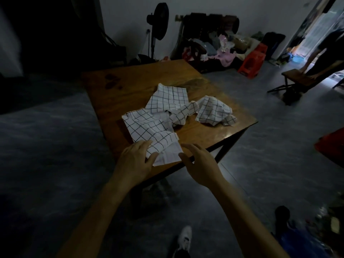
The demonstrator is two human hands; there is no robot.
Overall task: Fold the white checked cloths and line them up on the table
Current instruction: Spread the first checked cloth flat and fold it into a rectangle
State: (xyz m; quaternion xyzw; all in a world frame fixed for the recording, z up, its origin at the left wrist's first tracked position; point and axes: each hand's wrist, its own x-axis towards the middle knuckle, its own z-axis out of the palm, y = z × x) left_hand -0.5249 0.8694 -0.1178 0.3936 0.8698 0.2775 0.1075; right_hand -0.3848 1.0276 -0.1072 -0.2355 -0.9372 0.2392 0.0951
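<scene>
Table (pixel 130 84): wooden top, dark frame, seen from one corner; dark stains near the far left edge.
Cloths: white with a dark check, unfolded, heaped loosely across the middle and near part of the top; how many there are cannot be told exactly.
Near cloth (pixel 149 131): crumpled, spread toward the near corner, one corner flipped up to show a plain white underside.
Far cloth (pixel 168 98): lies fairly flat behind the heap.
Right cloth (pixel 214 111): bunched near the right edge of the table.
Middle cloth (pixel 181 114): twisted, lying between the near and right ones, touching both.
Left hand (pixel 135 158): palm down on the near corner of the near cloth, fingers spread and relaxed, fingertips resting on the fabric; no grip seen.
Right hand (pixel 200 162): just beside the same corner at the table edge, fingers loosely bent, thumb close to the cloth edge; whether it touches cannot be told.
Hands: apart, one on each side of the turned-up corner.
Fan (pixel 158 23): standing at the far wall.
Stools (pixel 254 61): red plastic, on the floor at the right.
Shoe (pixel 185 239): white, on the floor below the arms.
Light: dim.
</scene>
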